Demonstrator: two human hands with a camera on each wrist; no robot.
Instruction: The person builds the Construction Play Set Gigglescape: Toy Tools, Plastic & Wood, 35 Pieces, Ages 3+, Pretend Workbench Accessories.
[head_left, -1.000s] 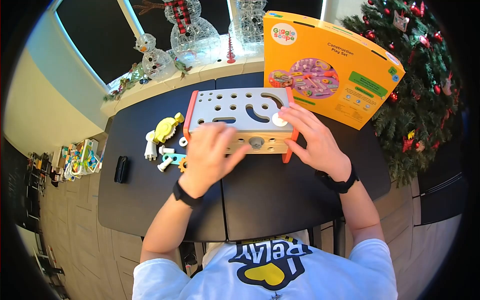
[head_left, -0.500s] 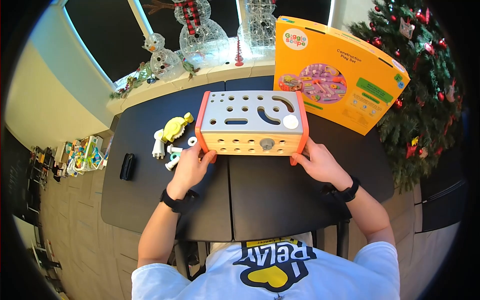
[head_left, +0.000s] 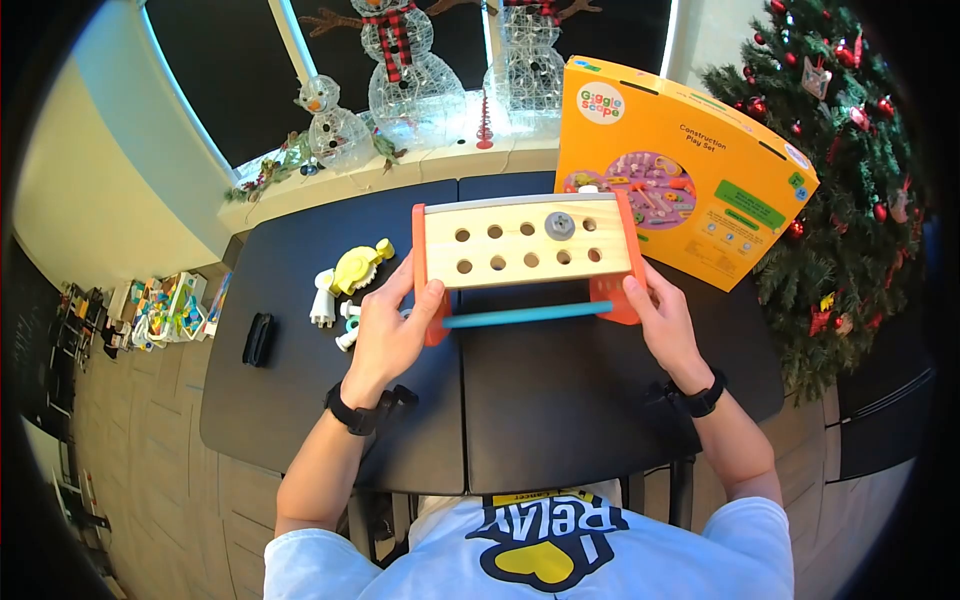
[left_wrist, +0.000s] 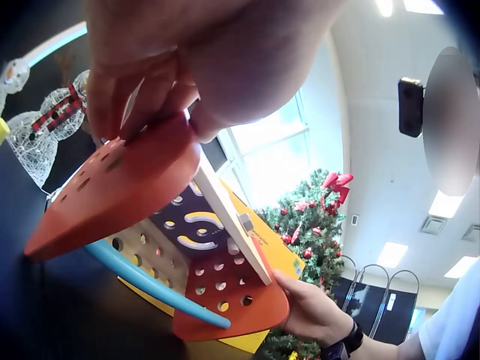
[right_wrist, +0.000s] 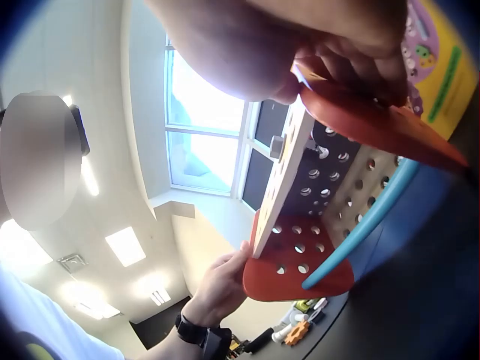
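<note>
The toy workbench (head_left: 530,245), with a wooden front, red end panels and a blue bar (head_left: 530,316) between them, is tipped back in the head view. My left hand (head_left: 385,325) grips its left red panel, thumb on the near edge; my right hand (head_left: 665,320) grips the right one. A grey screw head (head_left: 559,226) sits in a front hole. The left wrist view shows a red panel (left_wrist: 127,187) under my curled fingers, and the right wrist view shows the other red panel (right_wrist: 375,124) held likewise.
Left of the workbench lie a yellow toy saw (head_left: 358,270), a white piece (head_left: 323,300) and white screws (head_left: 348,338). Farther left is a black case (head_left: 258,340). The orange box (head_left: 690,170) stands behind at the right, near a decorated tree (head_left: 830,200).
Both hands have moved from above the workbench to its red ends. The workbench has tipped back, turning its wooden front upward and bringing the blue bar into view.
</note>
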